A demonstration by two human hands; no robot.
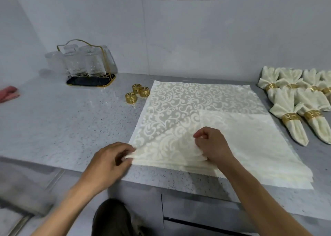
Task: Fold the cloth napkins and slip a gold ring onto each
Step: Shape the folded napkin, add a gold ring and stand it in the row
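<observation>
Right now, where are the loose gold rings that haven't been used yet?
In the head view, three loose gold rings stand on the counter, left of the spread napkin's far left corner and right of the glass rack.

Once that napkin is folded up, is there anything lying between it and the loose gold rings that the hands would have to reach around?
Nothing visible. The three loose gold rings sit on bare counter just off the napkin's far left corner. Both hands, left and right, pinch its near edge.
</observation>
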